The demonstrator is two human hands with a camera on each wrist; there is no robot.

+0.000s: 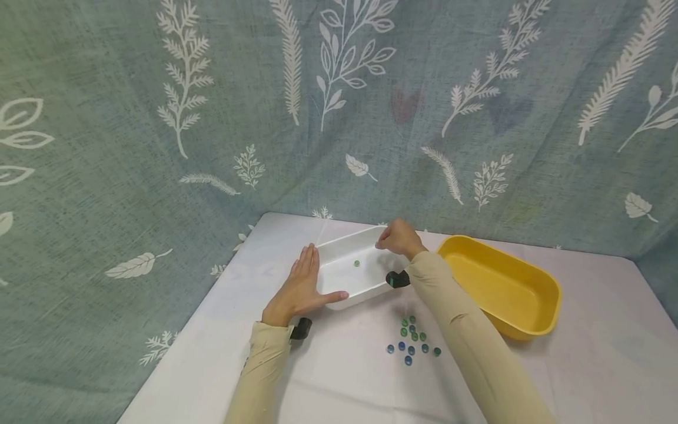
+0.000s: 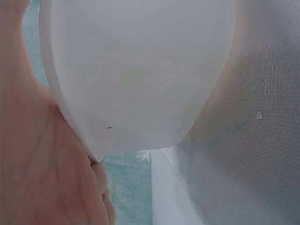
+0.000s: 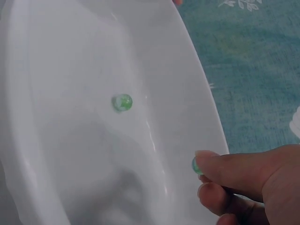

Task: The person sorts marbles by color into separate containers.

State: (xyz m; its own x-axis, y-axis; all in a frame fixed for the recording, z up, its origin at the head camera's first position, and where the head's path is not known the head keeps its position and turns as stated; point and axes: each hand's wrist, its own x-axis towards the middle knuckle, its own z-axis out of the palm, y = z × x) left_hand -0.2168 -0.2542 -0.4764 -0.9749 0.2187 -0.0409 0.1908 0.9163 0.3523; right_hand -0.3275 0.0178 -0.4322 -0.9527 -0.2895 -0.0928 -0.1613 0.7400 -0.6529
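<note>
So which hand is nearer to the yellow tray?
The right. The right hand, pinching a green bead over the white tray, is just left of the yellow tray; the left hand rests against the white tray's left end, farther away.

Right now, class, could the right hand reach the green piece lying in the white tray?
Probably yes: nothing covers the green piece, and the right hand is over the white tray, though it pinches another green piece.

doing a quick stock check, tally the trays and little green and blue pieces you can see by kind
Trays: 2 (white tray, yellow tray)
Small round pieces: 14 (12 on the table, 1 in the white tray, 1 pinched by the right hand)
Total: 16
</note>
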